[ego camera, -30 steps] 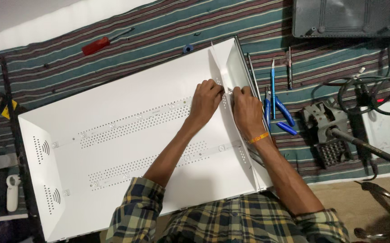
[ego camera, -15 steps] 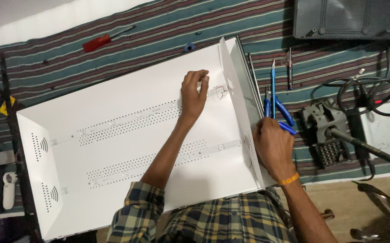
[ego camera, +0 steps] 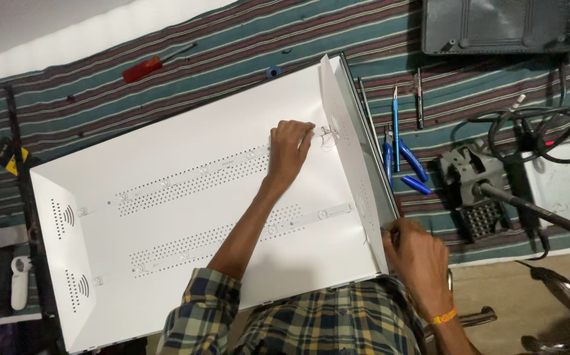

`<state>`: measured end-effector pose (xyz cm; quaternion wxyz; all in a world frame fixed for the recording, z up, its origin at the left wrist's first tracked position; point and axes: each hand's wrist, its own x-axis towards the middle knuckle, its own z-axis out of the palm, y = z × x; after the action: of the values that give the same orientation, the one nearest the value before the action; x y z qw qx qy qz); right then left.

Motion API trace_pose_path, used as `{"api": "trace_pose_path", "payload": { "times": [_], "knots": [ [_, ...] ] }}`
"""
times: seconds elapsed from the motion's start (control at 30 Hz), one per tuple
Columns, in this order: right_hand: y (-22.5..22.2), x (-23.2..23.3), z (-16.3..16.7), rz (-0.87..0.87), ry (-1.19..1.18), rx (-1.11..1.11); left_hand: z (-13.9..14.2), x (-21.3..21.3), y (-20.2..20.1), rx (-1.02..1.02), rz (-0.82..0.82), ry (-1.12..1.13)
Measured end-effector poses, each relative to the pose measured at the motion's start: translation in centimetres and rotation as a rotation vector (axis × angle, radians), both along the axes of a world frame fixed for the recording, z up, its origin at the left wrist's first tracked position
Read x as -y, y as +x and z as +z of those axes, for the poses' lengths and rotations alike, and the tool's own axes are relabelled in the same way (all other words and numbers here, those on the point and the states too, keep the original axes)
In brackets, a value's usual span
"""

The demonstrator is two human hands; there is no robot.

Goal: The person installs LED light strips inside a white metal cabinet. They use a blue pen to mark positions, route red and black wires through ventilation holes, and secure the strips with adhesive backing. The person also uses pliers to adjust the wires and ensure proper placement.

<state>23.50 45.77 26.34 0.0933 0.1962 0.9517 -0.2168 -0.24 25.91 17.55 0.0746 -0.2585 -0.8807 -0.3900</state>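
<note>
Striped cloth (ego camera: 232, 59) spread over the whole tabletop, green with dark red bands. On it, slantwise across the middle, a wide white panel (ego camera: 186, 131) with raised side walls and two dotted strips (ego camera: 193, 181) along its floor. Top right, a grey case (ego camera: 495, 26) lying flat. Right of the panel, a black cable coil (ego camera: 535, 131), a white box (ego camera: 564, 184) beneath it, and a dark metal stand (ego camera: 472, 194) with a rod slanting away.

Left hand (ego camera: 289, 152) laid on the panel floor near the right wall, fingers (ego camera: 305, 131) bent and pinching thin red wires (ego camera: 326, 137) at the end of the upper strip. Right hand (ego camera: 420, 256) at the panel's near right corner, fingers curled in against the wall edge; cannot tell whether anything sits inside the grip. Orange band on that wrist, plaid sleeves below.

Just beside the right wall, blue pliers (ego camera: 403, 164), a blue knife (ego camera: 395, 125) and a thin probe (ego camera: 420, 98). Top left, a red screwdriver (ego camera: 147, 66), well apart from both hands.
</note>
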Motion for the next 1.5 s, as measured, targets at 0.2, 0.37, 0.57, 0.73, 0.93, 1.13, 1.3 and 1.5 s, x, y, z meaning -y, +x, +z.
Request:
{"api": "trace_pose_path", "payload": {
  "times": [0.2, 0.37, 0.57, 0.73, 0.93, 1.13, 1.3, 1.5],
  "knots": [
    [0.1, -0.2, 0.5, 0.031, -0.066, 0.115, -0.9, -1.3, -0.3, -0.058, -0.030, -0.030],
    [-0.1, -0.2, 0.1, 0.090, -0.007, 0.076, -0.9, -1.2, -0.6, -0.051, -0.039, -0.057],
    [-0.2, -1.1, 0.2, 0.187, 0.006, 0.143, 2.2, 1.6, 0.8, -0.050, -0.130, -0.113],
    [0.6, -2.1, 1.8, 0.060, -0.032, -0.212, 7.5, 8.6, 7.2, 0.046, -0.217, -0.193],
    [1.8, -2.2, 3.4, -0.015, -0.124, -0.424, 9.7, 15.2, 19.9, 0.132, -0.340, -0.337],
    [0.3, -0.2, 3.7, 0.265, -0.242, -0.497, 5.3, 20.5, 26.0, -0.052, 0.057, -0.583],
    [0.0, -1.2, 5.3, 0.428, -0.262, -0.552, 5.2, 20.2, 27.0, -0.190, 0.111, -0.523],
    [1.2, -3.1, 8.6, 0.643, -0.551, -0.669, 11.4, 17.9, 23.4, -0.343, 0.350, -0.200]
  ]
}}
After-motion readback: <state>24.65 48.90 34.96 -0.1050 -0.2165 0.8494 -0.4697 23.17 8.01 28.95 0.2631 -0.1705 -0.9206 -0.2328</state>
